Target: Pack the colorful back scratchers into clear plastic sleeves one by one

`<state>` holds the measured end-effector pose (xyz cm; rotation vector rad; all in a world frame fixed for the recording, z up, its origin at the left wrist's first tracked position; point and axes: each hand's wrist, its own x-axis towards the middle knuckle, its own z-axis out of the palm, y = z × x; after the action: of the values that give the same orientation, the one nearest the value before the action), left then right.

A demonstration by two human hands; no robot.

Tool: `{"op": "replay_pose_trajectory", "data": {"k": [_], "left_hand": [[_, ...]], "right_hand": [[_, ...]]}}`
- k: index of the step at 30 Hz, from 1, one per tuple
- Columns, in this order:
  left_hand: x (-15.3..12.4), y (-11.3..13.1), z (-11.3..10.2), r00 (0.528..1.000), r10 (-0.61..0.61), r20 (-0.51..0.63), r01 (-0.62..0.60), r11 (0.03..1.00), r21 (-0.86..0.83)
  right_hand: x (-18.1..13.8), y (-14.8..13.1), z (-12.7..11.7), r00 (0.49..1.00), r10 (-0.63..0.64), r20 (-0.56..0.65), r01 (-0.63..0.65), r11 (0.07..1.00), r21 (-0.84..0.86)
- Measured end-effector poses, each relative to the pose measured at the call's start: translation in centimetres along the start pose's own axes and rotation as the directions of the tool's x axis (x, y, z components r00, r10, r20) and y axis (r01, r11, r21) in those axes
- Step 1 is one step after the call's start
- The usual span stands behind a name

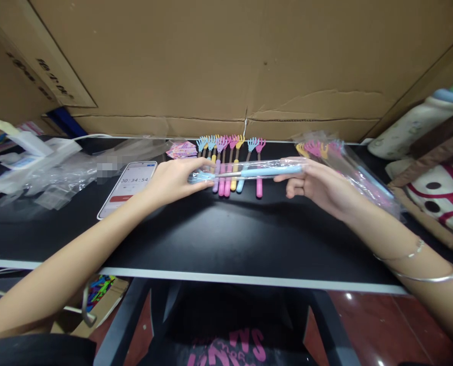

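Note:
Between my two hands a light blue back scratcher (264, 172) lies level inside a clear plastic sleeve, held above the black table. My left hand (181, 178) pinches the end with the claw head, which its fingers partly cover. At the handle end, my right hand (314, 185) grips the sleeve between thumb and fingers, with the other fingers curled below. Behind the sleeve, several loose back scratchers (232, 142) in blue, purple, pink and yellow lie side by side, claws toward the cardboard wall. To the right is a pile of bagged back scratchers (341, 152).
Left of my left hand lies a phone (126, 185) showing a timer. Clear plastic bags (70, 175) and a white device (32, 152) are farther left. Pink printed packets (182, 149) sit at the back. A patterned bag (440, 193) and white bottle (401, 124) stand right.

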<state>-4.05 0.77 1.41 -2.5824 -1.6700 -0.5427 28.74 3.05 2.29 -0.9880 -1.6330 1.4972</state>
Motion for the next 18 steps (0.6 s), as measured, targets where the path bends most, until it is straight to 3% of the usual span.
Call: {"op": "replay_pose_trajectory", "data": {"k": [5, 18], "left_hand": [[-0.1, 0.5, -0.1, 1.000, 0.013, 0.026, -0.012, 0.999, -0.034], [0.0, 0.3, 0.3, 0.991, 0.130, 0.016, -0.127, 0.986, -0.112]], "right_hand": [[0.0, 0.8, 0.6, 0.999, 0.029, -0.013, -0.029, 0.999, 0.020], [0.1, 1.2, 0.6, 0.983, 0.068, 0.172, -0.045, 0.990, -0.133]]}}
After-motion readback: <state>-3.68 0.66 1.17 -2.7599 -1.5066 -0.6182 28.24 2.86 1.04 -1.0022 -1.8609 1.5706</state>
